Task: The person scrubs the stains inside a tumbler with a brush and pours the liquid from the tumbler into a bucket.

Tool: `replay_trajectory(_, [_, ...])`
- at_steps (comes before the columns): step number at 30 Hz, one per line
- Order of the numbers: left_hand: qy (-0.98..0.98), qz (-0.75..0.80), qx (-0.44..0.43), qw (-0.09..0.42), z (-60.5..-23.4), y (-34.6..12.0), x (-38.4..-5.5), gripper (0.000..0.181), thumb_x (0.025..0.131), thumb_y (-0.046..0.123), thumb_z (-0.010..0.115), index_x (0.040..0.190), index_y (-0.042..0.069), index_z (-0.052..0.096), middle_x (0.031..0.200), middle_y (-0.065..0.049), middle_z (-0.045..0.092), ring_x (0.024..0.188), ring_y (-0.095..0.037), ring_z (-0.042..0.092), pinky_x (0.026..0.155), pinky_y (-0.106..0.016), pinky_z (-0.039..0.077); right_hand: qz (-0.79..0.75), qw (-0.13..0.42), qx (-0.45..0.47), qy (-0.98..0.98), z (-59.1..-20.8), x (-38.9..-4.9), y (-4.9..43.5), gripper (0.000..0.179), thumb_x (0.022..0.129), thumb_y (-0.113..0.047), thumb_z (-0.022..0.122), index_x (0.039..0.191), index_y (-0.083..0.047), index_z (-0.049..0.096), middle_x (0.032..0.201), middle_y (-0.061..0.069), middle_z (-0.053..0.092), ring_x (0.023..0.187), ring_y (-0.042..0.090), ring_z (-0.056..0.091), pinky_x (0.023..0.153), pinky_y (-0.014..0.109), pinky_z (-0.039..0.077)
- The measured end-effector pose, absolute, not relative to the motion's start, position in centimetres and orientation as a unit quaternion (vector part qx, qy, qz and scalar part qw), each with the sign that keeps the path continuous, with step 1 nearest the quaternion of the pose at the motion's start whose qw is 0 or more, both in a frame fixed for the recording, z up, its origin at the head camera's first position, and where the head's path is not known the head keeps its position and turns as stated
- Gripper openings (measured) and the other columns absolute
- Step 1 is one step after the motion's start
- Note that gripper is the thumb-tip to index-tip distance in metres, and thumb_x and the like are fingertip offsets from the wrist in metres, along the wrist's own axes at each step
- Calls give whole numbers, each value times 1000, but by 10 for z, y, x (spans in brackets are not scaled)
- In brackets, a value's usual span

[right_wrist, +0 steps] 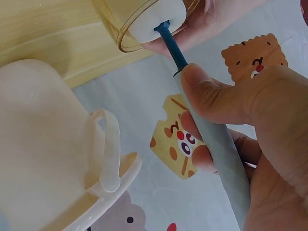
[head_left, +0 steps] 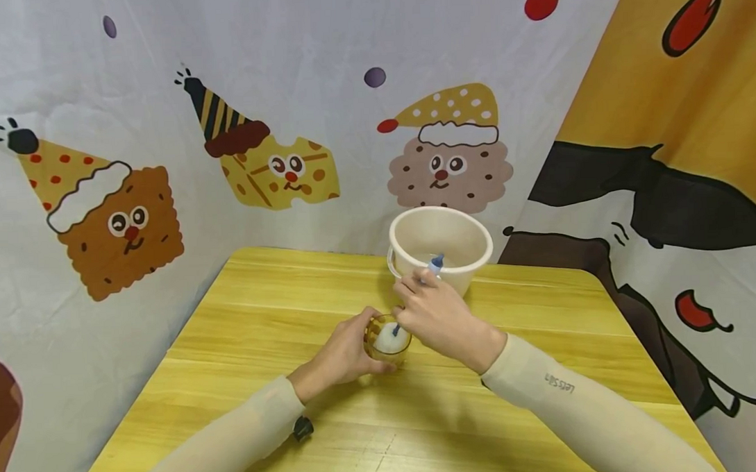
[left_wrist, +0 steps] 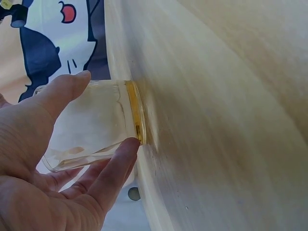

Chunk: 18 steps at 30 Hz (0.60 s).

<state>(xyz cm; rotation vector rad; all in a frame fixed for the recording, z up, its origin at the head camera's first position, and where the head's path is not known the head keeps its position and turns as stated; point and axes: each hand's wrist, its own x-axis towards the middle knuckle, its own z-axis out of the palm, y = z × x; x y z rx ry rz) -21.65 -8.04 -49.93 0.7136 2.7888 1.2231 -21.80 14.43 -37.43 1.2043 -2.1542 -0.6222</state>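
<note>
The left forearm (head_left: 225,436) and right forearm (head_left: 584,402) converge in front — the left hand (head_left: 346,352) curved, thumb apart from fingers; the right hand (head_left: 443,320) higher, fingers curled — its thumb pressing forward.

A round cream bucket (head_left: 442,235) stands on the yellow wood-grain table (head_left: 280,295). Behind hangs a pale fabric backdrop (head_left: 343,119) printed with hatted cartoon snacks (head_left: 282,180).
</note>
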Motion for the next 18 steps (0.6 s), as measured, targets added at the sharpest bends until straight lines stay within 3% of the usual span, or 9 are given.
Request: replay_trajectory(18, [894,385,229,9,-501,-80,-218,87,80,35,111,149,16,61,136,-11,80,116,-26,77,94,-45,69,-215,311,455,-806,-369,-218,148,20,80,-16,100,86,-27,84,100,-1,72,97,23,66,103,42,47])
